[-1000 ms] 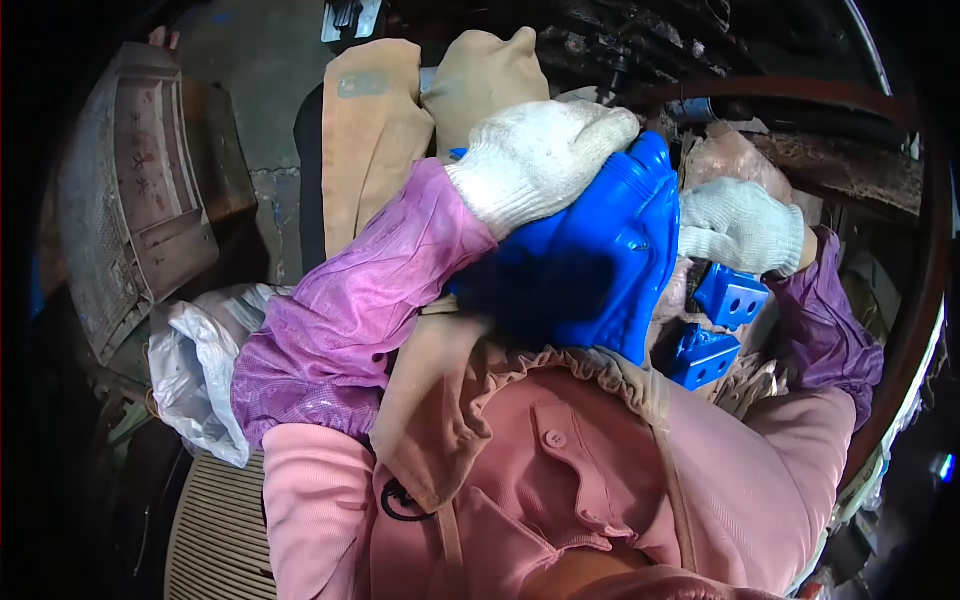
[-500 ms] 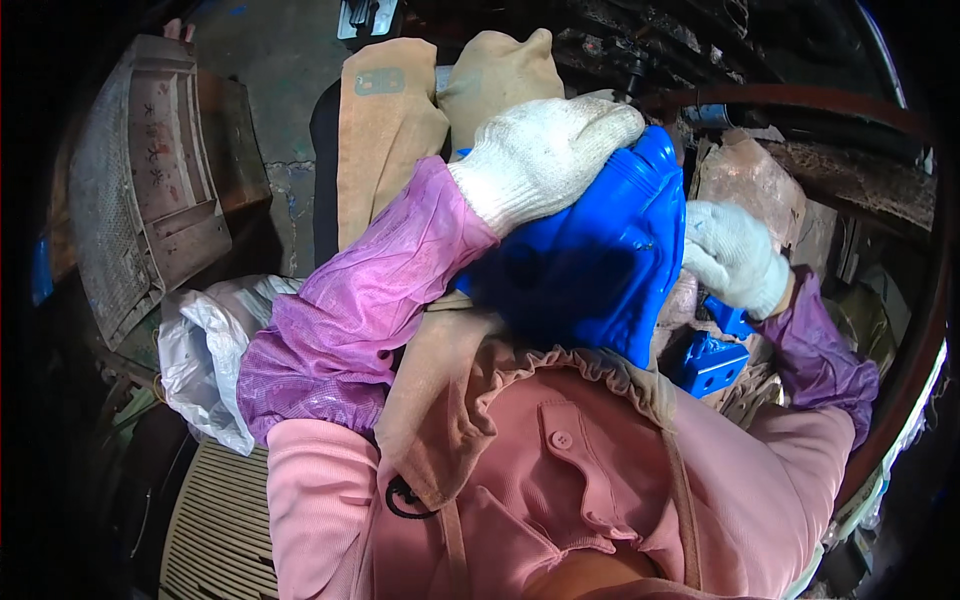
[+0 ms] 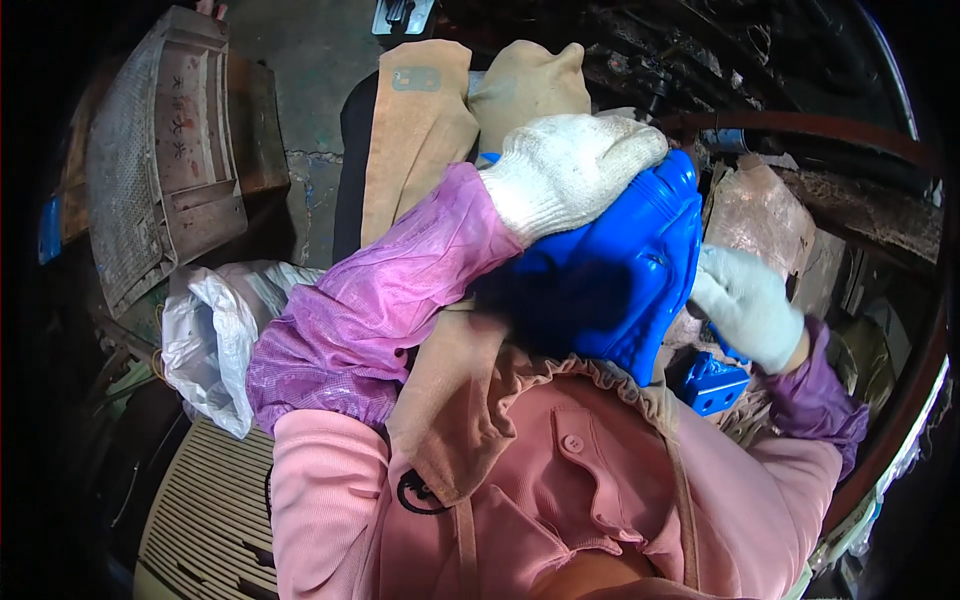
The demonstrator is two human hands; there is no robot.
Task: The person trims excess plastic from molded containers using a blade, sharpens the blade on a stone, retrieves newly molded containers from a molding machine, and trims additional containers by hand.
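A large glossy blue moulded plastic piece (image 3: 610, 265) with ridges along its far right side lies tilted over my lap. My left hand (image 3: 585, 165), in a white knitted glove, reaches across it and closes over its far upper edge; the fingertips curl out of sight. Against the piece's right edge is my right hand (image 3: 750, 305), also gloved, with its fingers bent. Whatever those fingers grip is hidden behind the blue edge. Just below the right hand lies a smaller blue plastic block (image 3: 712, 383) with holes in it.
To the right, brownish crumpled wrapping (image 3: 757, 210) lies inside a rusty curved metal rail (image 3: 800, 125). A white woven sack (image 3: 205, 350) stands by my left elbow. At far left leans a worn curved panel (image 3: 165, 165). Tan cloth covers (image 3: 420, 140) lie over my legs.
The whole view has shifted, so things sit slightly farther right and lower. My right hand has turned and slid a little down along the blue edge; my left keeps its hold.
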